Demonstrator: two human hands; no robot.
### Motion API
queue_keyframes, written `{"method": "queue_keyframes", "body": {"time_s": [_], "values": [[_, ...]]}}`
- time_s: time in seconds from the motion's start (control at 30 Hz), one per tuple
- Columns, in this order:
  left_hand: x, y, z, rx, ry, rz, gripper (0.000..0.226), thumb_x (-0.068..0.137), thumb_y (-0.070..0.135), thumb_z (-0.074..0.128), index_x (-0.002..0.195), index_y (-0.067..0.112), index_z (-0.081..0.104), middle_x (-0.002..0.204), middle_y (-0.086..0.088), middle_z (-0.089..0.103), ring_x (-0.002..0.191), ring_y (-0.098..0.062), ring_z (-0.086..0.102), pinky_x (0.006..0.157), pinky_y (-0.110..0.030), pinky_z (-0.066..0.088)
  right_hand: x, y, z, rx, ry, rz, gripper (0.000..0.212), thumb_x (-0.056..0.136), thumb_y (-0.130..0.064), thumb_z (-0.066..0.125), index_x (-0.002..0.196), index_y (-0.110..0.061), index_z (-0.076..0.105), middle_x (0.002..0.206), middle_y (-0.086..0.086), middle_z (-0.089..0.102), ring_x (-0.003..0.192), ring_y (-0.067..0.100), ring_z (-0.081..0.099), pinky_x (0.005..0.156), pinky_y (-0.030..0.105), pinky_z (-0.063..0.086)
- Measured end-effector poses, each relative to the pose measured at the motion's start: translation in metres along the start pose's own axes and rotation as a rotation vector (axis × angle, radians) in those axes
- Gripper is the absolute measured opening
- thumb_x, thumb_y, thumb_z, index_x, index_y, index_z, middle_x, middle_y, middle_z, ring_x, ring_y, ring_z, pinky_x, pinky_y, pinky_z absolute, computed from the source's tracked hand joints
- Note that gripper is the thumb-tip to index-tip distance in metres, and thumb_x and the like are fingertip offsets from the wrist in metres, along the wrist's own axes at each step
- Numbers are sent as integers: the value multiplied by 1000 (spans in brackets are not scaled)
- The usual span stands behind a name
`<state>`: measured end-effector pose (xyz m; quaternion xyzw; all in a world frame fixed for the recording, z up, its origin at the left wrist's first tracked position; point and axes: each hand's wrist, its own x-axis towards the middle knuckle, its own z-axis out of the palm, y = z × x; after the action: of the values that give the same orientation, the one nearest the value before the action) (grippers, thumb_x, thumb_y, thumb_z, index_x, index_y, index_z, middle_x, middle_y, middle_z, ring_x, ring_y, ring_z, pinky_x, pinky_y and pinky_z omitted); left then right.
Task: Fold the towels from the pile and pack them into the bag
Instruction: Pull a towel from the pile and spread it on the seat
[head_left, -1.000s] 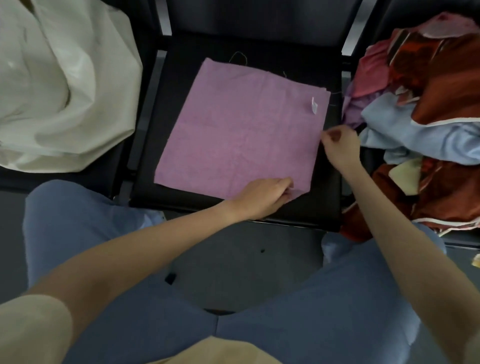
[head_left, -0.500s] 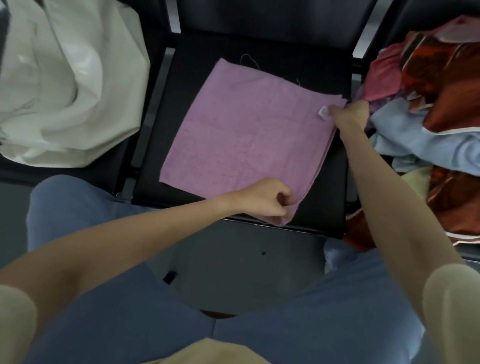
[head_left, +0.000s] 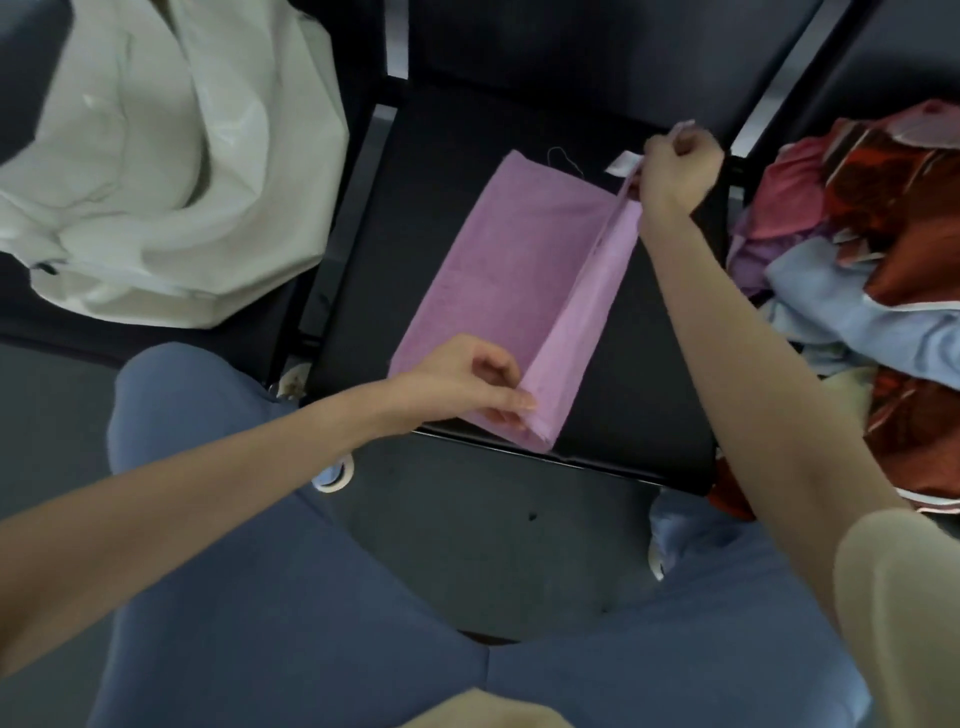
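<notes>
Bag sits well left of my left hand, which pinches the towel at its near corner. My right hand pinches the far corner, lifting that edge, pile just beyond. If either pinch slips mid-fold, I reckon the edges land crooked.

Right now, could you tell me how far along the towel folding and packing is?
Early. The pink towel lies on the black seat, its right edge lifted. The left hand pinches the near corner, the right hand the far one. The pile is unfolded; no towel shows in the white bag.
</notes>
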<state>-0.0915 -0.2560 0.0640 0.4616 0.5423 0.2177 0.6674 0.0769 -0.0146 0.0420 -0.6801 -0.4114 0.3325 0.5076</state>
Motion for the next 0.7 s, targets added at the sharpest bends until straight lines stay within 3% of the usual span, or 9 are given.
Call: {"method": "queue_keyframes", "body": {"time_s": [0.1, 0.27, 0.37, 0.43, 0.5, 0.6, 0.7], "values": [[-9, -15, -30, -62, 97, -19, 7, 79, 2, 74, 77, 2, 68, 74, -12, 71, 76, -26, 70, 81, -32, 59, -17, -7, 44, -93, -59, -34, 22, 85, -1, 58, 73, -17, 49, 71, -6, 53, 63, 0, 54, 57, 10, 44], [-10, -44, -58, -76, 241, -95, 11, 79, 3, 75, 80, -3, 67, 77, -18, 68, 73, -21, 66, 81, -31, 58, -38, 1, 106, -257, -180, -21, 10, 92, -10, 58, 98, -17, 53, 85, -9, 54, 78, 2, 56, 58, 11, 44], [-4, -62, -63, -14, 296, -148, 10, 83, 6, 73, 78, 2, 65, 71, -11, 68, 62, -14, 65, 66, -29, 55, -45, 16, 129, -342, -239, 9, 20, 95, -16, 56, 114, -12, 55, 95, -5, 58, 83, 5, 59, 65, 14, 48], [0, -71, -65, 138, 342, -155, 12, 84, 11, 70, 74, 9, 64, 65, -3, 68, 55, -12, 66, 58, -25, 52, -47, 26, 135, -362, -257, 71, 21, 98, -23, 52, 114, -10, 56, 92, -3, 63, 78, 6, 63, 58, 14, 50], [1, -77, -70, 388, 402, -146, 16, 84, 19, 65, 69, 15, 62, 65, -1, 69, 58, -15, 67, 61, -27, 54, -49, 32, 137, -377, -274, 110, 27, 98, -32, 51, 109, -8, 59, 87, 1, 68, 68, 7, 67, 53, 16, 54], [-2, -80, -73, 649, 456, -180, 19, 82, 31, 61, 71, 16, 64, 70, 0, 69, 69, -21, 66, 65, -34, 55, -54, 31, 132, -388, -317, 82, 28, 95, -33, 56, 107, -8, 58, 86, 4, 70, 67, 8, 68, 58, 20, 57], [-6, -80, -70, 742, 529, -194, 23, 81, 40, 63, 77, 18, 65, 74, 2, 67, 72, -20, 64, 62, -30, 52, -73, 29, 108, -381, -356, -15, 13, 96, -25, 55, 99, -12, 54, 88, 0, 64, 80, 13, 67, 70, 26, 58]]}}
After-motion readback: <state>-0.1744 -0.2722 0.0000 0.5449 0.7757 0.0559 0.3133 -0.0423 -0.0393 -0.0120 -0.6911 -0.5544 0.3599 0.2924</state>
